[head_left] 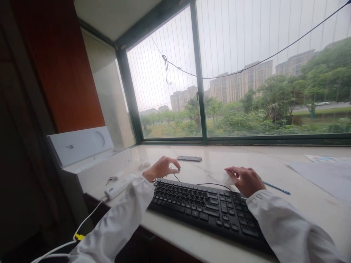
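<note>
A black keyboard lies at a slant along the counter's front edge. Many of its letter positions look like bare square sockets without caps. Above its far left edge, my left hand pinches a small dark piece, apparently a keycap, between thumb and forefinger. Over the far right part of the keyboard, my right hand has its fingers drawn together on a white, tissue-like wad. The wad is blurred, so its exact kind is unclear. A black cable runs behind the keyboard between my hands.
A grey strip lies beyond my left hand. To the left are an open white box, a white power strip and its cord. On the right, a blue pen-like stick lies near paper sheets. Windows rise behind the counter.
</note>
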Demonstrator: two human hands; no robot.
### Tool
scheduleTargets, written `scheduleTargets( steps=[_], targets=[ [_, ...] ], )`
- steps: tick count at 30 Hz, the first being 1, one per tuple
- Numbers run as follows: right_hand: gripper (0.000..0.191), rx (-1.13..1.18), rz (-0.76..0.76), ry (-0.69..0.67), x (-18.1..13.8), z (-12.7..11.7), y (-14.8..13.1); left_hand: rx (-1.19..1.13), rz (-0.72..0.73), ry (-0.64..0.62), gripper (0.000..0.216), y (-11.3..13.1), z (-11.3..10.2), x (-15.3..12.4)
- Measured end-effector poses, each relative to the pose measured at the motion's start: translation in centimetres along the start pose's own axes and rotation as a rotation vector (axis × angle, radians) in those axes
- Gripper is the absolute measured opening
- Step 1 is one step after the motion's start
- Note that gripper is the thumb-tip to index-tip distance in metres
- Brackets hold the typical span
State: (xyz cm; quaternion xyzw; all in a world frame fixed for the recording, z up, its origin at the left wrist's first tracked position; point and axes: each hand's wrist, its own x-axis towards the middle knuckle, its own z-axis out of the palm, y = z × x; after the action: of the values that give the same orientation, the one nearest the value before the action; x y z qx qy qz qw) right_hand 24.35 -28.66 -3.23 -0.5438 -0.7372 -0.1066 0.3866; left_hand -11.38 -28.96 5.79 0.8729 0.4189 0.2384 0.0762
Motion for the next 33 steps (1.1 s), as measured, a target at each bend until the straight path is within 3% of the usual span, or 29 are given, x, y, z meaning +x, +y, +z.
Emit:
scheduleTargets(
  steps=[4,9,24,33],
  targets=[
    [0.028,-0.004,0.011,-0.011,0.0,0.1,0.0,0.030,-0.049,-0.192,0.022,-3.2,-2.5,-2.0],
    [0.027,0.000,0.001,-0.020,0.0,0.2,0.2,0.205,-0.140,-0.363,0.022,-5.5,-3.1,-3.9],
    [0.027,0.025,-0.023,-0.031,0.0,0.4,0.5,0.276,-0.142,-0.326,0.016,-6.4,-2.1,-4.3],
    [0.027,0.032,-0.043,-0.039,0.0,0.7,0.9,0.273,-0.174,-0.367,0.012,-5.7,-2.2,-4.6]
  ],
)
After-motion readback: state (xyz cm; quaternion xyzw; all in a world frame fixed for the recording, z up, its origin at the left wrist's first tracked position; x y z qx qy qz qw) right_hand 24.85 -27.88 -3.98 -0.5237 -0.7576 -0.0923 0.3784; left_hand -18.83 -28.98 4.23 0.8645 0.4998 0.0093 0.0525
